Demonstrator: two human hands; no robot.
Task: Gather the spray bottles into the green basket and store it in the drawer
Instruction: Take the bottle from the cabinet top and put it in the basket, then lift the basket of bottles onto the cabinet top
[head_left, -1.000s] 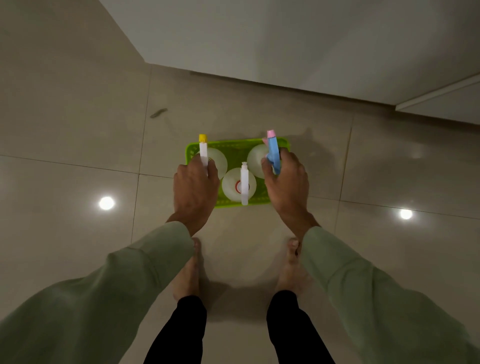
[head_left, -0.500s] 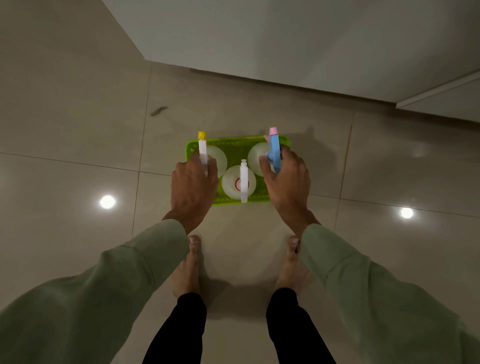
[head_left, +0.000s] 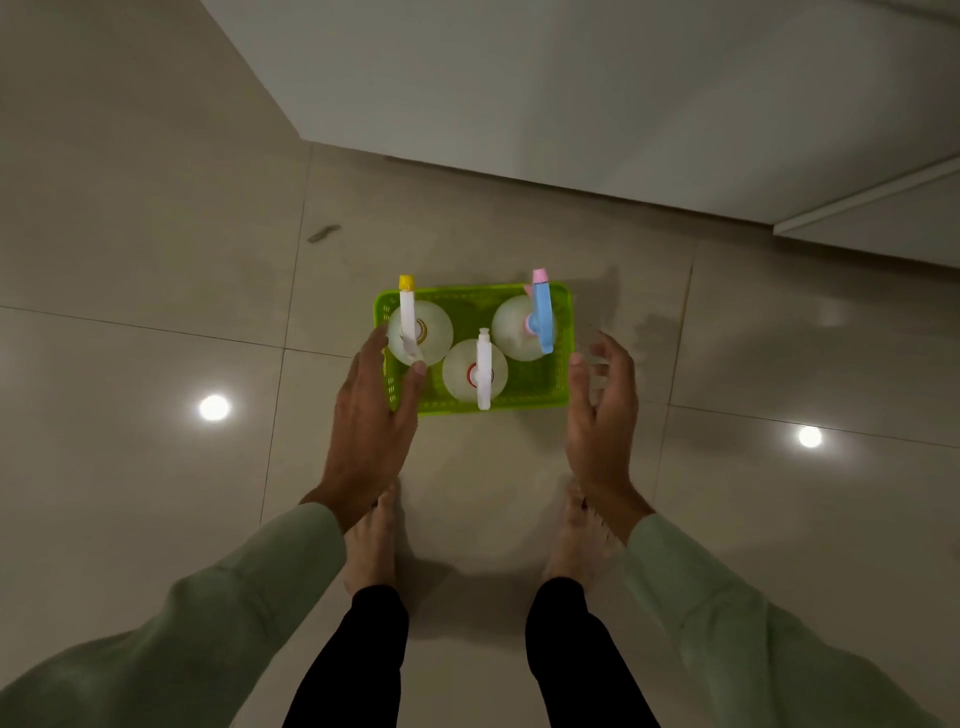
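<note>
The green basket (head_left: 519, 408) sits on the tiled floor just ahead of my feet. Three clear spray bottles stand in it: one with a yellow-tipped white sprayer (head_left: 407, 312) at the left, one with an all-white sprayer (head_left: 483, 374) at the front middle, one with a blue and pink sprayer (head_left: 542, 317) at the right. My left hand (head_left: 371, 415) is loose at the basket's left wall, thumb over the rim near the yellow-tipped bottle, fingers outside. My right hand (head_left: 602, 410) hovers just right of the basket, fingers spread, touching nothing.
A white cabinet (head_left: 571, 93) runs along the back, with a slightly protruding panel (head_left: 872, 208) at the right edge. My bare feet (head_left: 369, 540) stand behind the basket. Glossy beige tiles reflect two ceiling lights; a small dark mark (head_left: 323, 234) lies on the floor.
Both hands have let go of the outer two bottles and drawn back. The right hand moved out to the right of the basket; the left slid to the basket's left wall.
</note>
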